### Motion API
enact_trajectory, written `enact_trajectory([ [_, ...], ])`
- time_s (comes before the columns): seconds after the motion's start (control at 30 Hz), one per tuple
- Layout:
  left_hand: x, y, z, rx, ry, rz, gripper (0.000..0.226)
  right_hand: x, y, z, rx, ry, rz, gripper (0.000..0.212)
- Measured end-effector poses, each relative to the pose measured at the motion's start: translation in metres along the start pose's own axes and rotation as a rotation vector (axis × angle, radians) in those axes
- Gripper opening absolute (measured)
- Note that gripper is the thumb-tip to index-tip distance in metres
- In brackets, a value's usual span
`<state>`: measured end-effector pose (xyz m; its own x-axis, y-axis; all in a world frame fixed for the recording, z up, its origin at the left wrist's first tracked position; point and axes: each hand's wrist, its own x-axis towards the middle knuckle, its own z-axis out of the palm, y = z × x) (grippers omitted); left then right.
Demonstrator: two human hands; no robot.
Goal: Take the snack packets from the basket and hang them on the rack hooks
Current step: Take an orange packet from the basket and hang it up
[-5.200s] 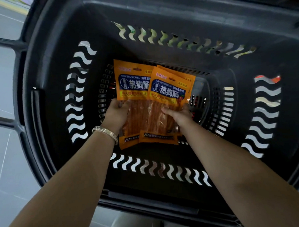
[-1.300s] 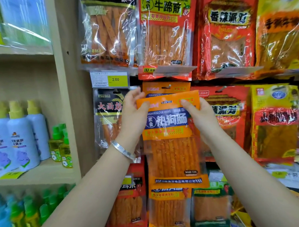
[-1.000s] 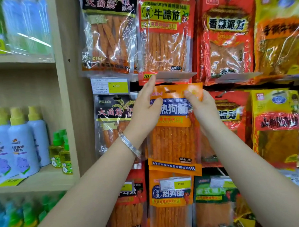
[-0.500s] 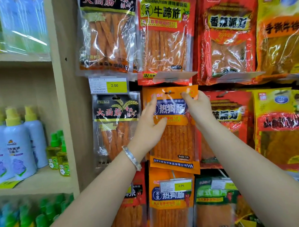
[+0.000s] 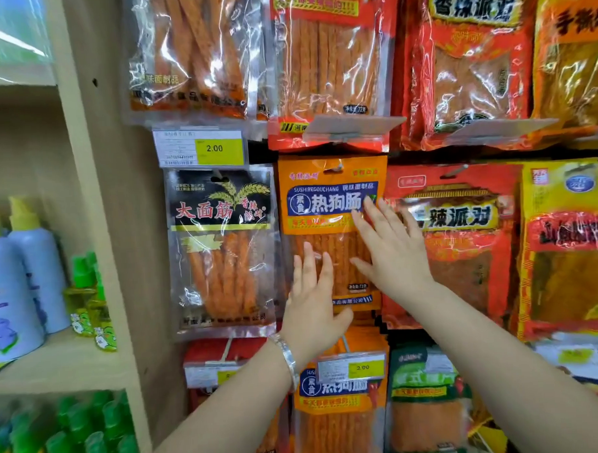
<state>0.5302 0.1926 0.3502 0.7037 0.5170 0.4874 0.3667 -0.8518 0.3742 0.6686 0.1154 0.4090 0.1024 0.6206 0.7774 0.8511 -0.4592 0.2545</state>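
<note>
Head view: orange snack packet (image 5: pixel 327 204) hangs on the rack hook (image 5: pixel 336 168) at its 12 o'clock. Left hand (image 5: pixel 311 311) lies flat over its 6 o'clock, right hand (image 5: pixel 391 256) over its 4 o'clock; fingers straight, apart, gripping nothing.

Beige wooden shelving (image 5: pixel 94 201) holds spray bottles (image 5: pixel 35 272), left
</note>
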Motion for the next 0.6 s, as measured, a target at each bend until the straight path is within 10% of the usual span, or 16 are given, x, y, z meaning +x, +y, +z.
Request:
enact_trajectory([
  [0.6, 0.036, -0.010, 0.001, -0.066, -0.010, -0.040, 0.088, 0.042, -0.008, -0.004, 0.060, -0.302, 0.019, 0.059],
])
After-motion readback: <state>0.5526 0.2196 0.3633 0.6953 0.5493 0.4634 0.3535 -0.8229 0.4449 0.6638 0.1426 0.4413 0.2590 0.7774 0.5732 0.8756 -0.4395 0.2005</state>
